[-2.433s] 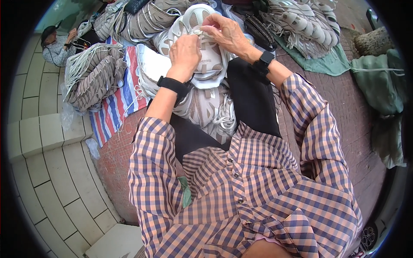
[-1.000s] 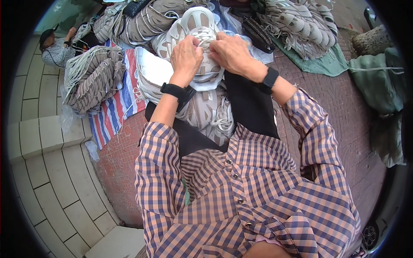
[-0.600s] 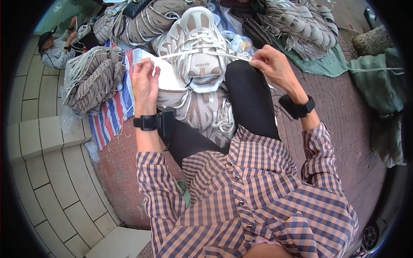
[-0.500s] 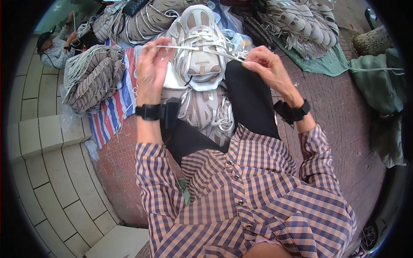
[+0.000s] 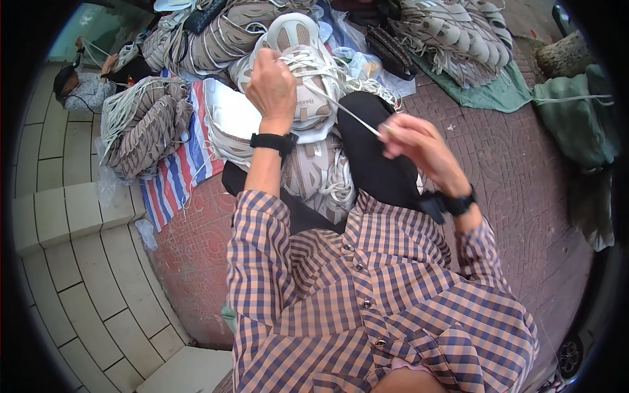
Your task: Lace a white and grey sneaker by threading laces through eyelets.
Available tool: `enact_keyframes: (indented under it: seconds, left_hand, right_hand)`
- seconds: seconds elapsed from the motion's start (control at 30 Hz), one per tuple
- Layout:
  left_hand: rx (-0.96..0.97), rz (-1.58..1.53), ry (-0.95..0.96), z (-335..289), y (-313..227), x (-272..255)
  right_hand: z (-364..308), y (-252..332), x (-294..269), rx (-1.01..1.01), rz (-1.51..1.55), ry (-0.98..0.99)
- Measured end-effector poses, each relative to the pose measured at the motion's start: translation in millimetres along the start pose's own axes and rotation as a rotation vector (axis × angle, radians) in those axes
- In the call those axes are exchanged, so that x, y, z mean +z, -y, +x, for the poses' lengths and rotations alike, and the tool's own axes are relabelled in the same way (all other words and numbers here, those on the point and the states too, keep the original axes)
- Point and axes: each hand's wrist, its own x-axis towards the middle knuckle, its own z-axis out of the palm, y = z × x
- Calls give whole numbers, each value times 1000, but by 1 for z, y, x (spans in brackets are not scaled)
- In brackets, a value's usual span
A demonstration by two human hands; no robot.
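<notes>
A white and beige shoe upper (image 5: pixel 314 105) lies between my knees, with white laces criss-crossed over it. My right hand (image 5: pixel 419 147), partly blurred, pinches one shoelace (image 5: pixel 357 118), drawn taut down and right from the upper. Over the upper's left side, my left hand (image 5: pixel 272 88) is closed, its back toward me; what its fingers hold is hidden. More shoe uppers (image 5: pixel 308 171) with bundled laces lie below, against my black-trousered legs.
Bundled shoe uppers lie at the left (image 5: pixel 147 128), far left (image 5: pixel 229 36) and far right (image 5: pixel 455 39). A striped sheet (image 5: pixel 167 200) and green cloth (image 5: pixel 498 92) cover parts of the paving. Another person (image 5: pixel 88 88) sits far left beside a tiled step (image 5: pixel 78 213).
My left hand has moved right over the upper and turned its back toward me. The right hand has come down toward me, pulling the lace out at a slant.
</notes>
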Motion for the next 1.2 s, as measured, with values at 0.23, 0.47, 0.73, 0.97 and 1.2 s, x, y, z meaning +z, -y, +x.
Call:
enact_keyframes:
  seconds: [0.23, 0.47, 0.73, 0.97, 1.2]
  left_hand:
    - [-441, -351, -318, -10, 10, 15]
    - [-492, -309, -26, -9, 31, 12]
    - [-191, 52, 329, -28, 8, -39]
    - [-146, -30, 346, -44, -10, -53]
    - [-267, -366, 405, -51, 1, -56]
  right_hand:
    - [-178, -5, -90, -5, -32, -250]
    - [-271, -17, -126, -248, 159, -384]
    - [-122, -21, -113, 207, -862, -255]
    - [102, -3, 20, -720, -1061, -255]
    - [147, 20, 33, -796, -1591, -64]
